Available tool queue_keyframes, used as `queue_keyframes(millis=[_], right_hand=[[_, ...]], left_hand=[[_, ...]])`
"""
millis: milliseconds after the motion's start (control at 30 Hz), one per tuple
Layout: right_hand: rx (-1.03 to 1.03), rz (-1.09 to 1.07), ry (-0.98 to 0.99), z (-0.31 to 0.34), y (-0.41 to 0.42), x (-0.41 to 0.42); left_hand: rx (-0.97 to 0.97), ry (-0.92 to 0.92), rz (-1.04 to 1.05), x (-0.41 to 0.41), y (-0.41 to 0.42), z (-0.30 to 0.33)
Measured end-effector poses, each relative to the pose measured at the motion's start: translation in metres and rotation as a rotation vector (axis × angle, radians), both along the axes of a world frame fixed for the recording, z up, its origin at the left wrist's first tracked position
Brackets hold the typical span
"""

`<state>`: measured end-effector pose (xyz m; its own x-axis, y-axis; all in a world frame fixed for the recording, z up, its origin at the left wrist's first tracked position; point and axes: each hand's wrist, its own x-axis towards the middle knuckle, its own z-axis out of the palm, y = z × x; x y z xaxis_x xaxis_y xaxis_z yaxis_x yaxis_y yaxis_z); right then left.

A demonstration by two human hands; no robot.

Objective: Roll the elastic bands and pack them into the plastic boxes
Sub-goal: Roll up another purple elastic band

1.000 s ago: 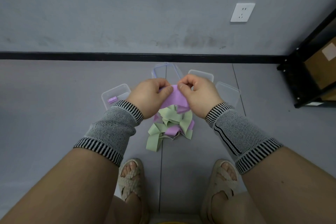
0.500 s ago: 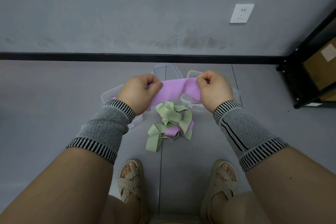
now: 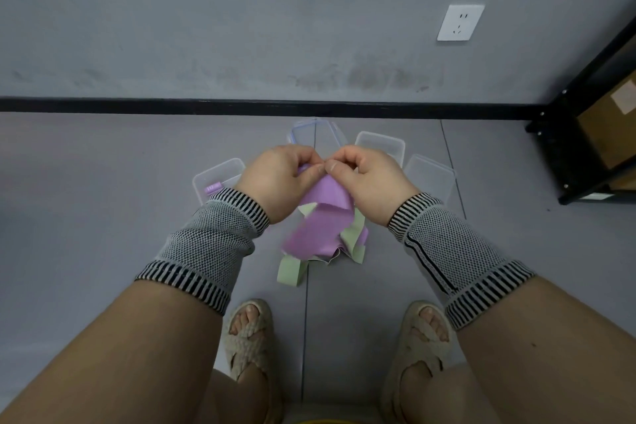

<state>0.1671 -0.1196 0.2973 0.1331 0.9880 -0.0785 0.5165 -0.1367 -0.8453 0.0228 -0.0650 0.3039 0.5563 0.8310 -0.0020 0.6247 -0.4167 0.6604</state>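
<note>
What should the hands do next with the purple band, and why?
Probably start rolling the top edge down. Both the left hand and right hand pinch the purple elastic band at its top, the rest hangs loose and unrolled, and the plastic boxes wait behind.

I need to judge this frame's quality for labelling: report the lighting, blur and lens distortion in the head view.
Head view: soft, even light with no glare and only faint shadows on the floor; wide-angle bending curves the black baseboard and shelf frame; both hands, left hand and right hand, and the purple band are sharp; the clear plastic boxes are low-contrast, their edges hard to trace.
</note>
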Motion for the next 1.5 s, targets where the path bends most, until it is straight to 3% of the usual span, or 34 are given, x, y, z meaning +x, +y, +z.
queue_keyframes(millis=[333, 700, 833, 1200, 1333, 1500], right_hand=[[0.04, -0.163, -0.109, -0.002, -0.001, 0.015], [0.041, -0.205, -0.105, 0.0, -0.003, 0.025], [0.028, -0.214, -0.087, -0.002, -0.002, 0.025], [-0.036, -0.28, -0.107, -0.002, -0.003, 0.025], [0.134, -0.284, -0.205, 0.004, -0.007, 0.018], [0.366, -0.073, -0.281, 0.004, -0.011, -0.003]], left_hand=[[-0.038, 0.103, 0.078, -0.008, 0.006, 0.003], [-0.064, -0.102, 0.233, -0.016, 0.012, 0.002], [-0.148, -0.29, 0.3, -0.018, 0.013, 0.006], [-0.279, -0.449, 0.374, -0.016, 0.011, 0.01], [-0.451, -0.566, 0.432, -0.002, 0.005, 0.011], [-0.557, -0.603, 0.501, 0.016, -0.004, 0.012]])
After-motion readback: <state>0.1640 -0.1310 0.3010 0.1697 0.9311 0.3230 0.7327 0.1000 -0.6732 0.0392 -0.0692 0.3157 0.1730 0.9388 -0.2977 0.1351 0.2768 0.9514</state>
